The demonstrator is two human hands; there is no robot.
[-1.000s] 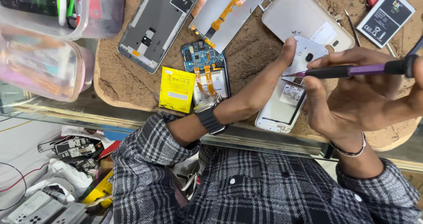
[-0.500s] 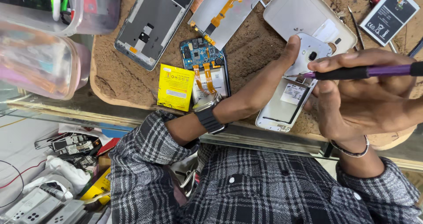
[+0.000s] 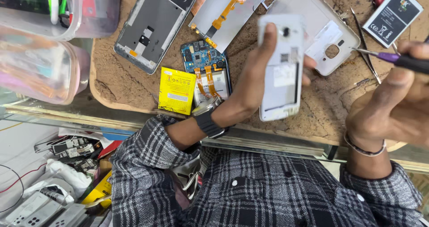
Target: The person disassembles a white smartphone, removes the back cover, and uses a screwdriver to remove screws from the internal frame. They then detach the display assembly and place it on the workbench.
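Now the white phone body (image 3: 280, 68) is lifted clear of the bench (image 3: 111, 93) and turned upright in the left hand (image 3: 257, 81), where half a second ago it lay tilted low on the brown mat under the screwdriver tip. The left hand's fingers are curled round its edges, thumb along the near side, fingertips just showing past the far side. The right hand (image 3: 393, 111) has pulled away to the side and is closed around a purple-handled screwdriver (image 3: 393, 58), its metal tip pointing left and well apart from the phone. Judging by that, the poking at the shell has paused and the piece is being held up for a look.

The phone body shows its open back: a pale, slightly blurred shell with a dark camera hole near the top, small stickers in the middle and a battery bay that looks empty. Behind it on the bench lie a white back cover (image 3: 317, 28), a grey metal frame (image 3: 152, 26), a blue circuit board (image 3: 203, 57), a yellow battery (image 3: 176, 90), a black battery (image 3: 393, 14) and tweezers (image 3: 364, 44). Clear plastic tubs (image 3: 40, 70) stand at the left edge.
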